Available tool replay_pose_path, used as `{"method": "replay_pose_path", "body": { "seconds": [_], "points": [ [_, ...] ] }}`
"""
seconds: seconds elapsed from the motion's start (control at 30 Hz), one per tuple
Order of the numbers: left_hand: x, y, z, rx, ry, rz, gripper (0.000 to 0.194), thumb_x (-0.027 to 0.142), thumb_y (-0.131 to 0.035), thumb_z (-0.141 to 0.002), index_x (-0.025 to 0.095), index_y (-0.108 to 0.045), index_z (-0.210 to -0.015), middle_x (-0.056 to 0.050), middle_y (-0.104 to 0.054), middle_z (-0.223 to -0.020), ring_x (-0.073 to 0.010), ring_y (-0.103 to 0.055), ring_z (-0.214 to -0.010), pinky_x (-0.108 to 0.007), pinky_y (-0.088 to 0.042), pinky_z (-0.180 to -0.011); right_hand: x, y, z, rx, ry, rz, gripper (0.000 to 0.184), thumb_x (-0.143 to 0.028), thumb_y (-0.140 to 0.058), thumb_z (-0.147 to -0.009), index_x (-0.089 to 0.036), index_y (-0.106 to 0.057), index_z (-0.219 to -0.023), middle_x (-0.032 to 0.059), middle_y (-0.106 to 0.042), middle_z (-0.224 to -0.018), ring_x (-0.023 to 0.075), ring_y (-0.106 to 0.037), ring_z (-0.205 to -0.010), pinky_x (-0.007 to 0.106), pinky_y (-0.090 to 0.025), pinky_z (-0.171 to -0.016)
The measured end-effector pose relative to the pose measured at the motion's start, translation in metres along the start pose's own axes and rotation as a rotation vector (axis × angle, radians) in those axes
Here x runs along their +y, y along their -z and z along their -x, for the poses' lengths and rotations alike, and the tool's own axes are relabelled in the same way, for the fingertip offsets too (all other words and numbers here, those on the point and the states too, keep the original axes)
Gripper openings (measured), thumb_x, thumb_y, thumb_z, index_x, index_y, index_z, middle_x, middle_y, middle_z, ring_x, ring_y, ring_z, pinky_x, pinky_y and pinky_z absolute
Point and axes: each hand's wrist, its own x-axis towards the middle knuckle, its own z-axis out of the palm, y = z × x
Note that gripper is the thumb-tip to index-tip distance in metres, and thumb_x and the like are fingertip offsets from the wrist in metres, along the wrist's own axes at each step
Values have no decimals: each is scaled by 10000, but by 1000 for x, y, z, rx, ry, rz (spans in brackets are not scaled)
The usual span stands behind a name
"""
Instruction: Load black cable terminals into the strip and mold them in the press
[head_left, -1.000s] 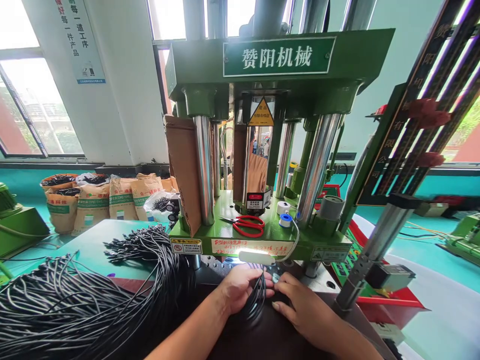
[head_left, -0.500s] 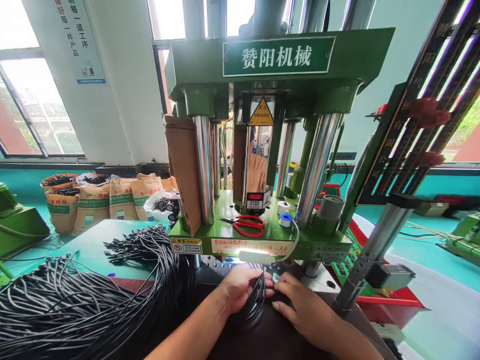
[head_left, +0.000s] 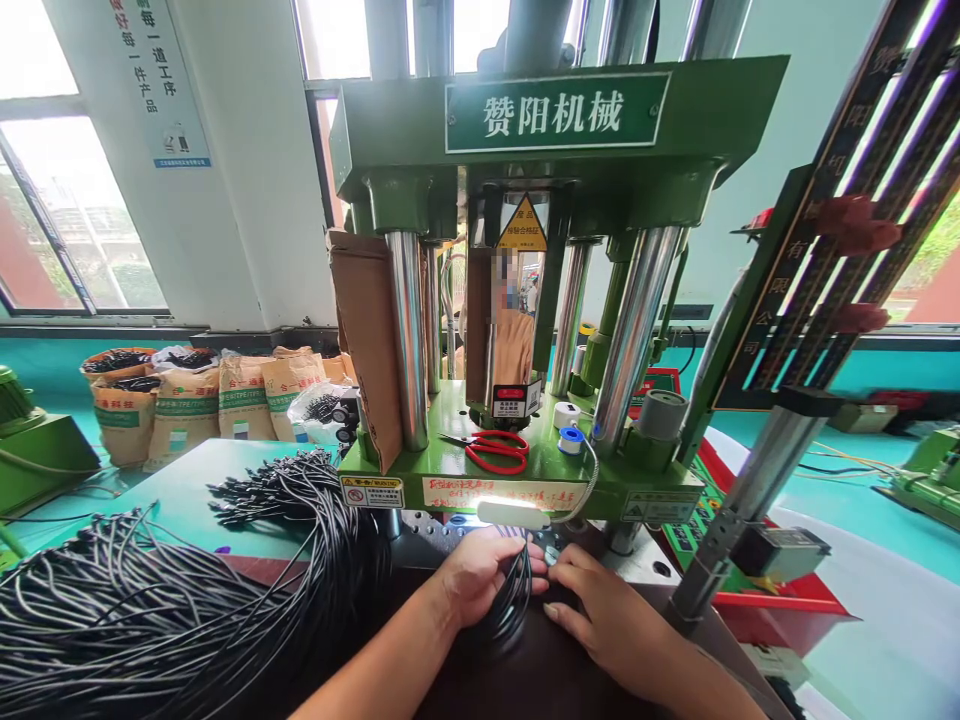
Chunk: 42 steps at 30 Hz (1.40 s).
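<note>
My left hand (head_left: 474, 572) is curled round a small bunch of black cables (head_left: 514, 598) just in front of the green press machine (head_left: 525, 300). My right hand (head_left: 600, 605) sits beside it on the right, its fingertips pinched on a cable end at a small metal piece (head_left: 551, 556) under the machine's lit lamp (head_left: 512, 514). Both hands rest over the dark work surface (head_left: 540, 670). What the right fingers grip is tiny and partly hidden.
A big heap of black cables (head_left: 150, 610) covers the table on the left. Red scissors (head_left: 496, 451) and tape rolls (head_left: 570, 428) lie on the machine's green base. Sacks (head_left: 180, 400) stand on the floor behind; a slanted rail (head_left: 817, 300) rises on the right.
</note>
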Motion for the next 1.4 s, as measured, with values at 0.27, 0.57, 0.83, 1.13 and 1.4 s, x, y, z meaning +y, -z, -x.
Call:
{"method": "replay_pose_path", "body": {
  "seconds": [0.27, 0.57, 0.83, 1.13, 1.4],
  "points": [
    [1, -1, 1, 4, 4, 0, 138, 134, -569, -810, 53, -636, -899, -126, -666, -820, -162, -642, -709, -318, -555, -679, -1, 1, 0, -4, 0, -7, 103, -222, -537, -834, -221, -601, -914, 31, -542, -995, 184, -565, -913, 304, -406, -831],
    [1, -1, 0, -8, -3, -3, 142, 137, -572, -809, 55, -638, -903, -125, -666, -833, -158, -640, -713, -306, -554, -672, -1, 2, 2, -7, -10, -9, 93, -237, -533, -838, -211, -603, -894, 36, -542, -979, 187, -563, -903, 310, -409, -819],
    [0, 1, -1, -1, 2, -4, 153, 144, -572, -808, 55, -635, -916, -125, -670, -809, -169, -646, -716, -324, -550, -689, -1, 1, 0, -4, -6, -4, 114, -241, -531, -841, -207, -611, -914, 36, -539, -983, 185, -564, -898, 307, -412, -823],
    [0, 0, 0, -2, -1, -5, 144, 133, -562, -808, 53, -640, -900, -130, -670, -832, -164, -638, -708, -327, -543, -689, -3, 2, 2, 3, 5, -6, 120, -228, -521, -841, -212, -603, -927, 40, -543, -1000, 194, -565, -930, 316, -413, -842],
    [0, 1, -1, -7, -5, -3, 150, 143, -569, -813, 58, -628, -922, -131, -668, -861, -163, -640, -720, -319, -545, -683, -3, 2, 0, 1, 0, -1, 104, -217, -528, -838, -217, -602, -910, 38, -539, -989, 190, -569, -912, 312, -415, -824]
  ]
}}
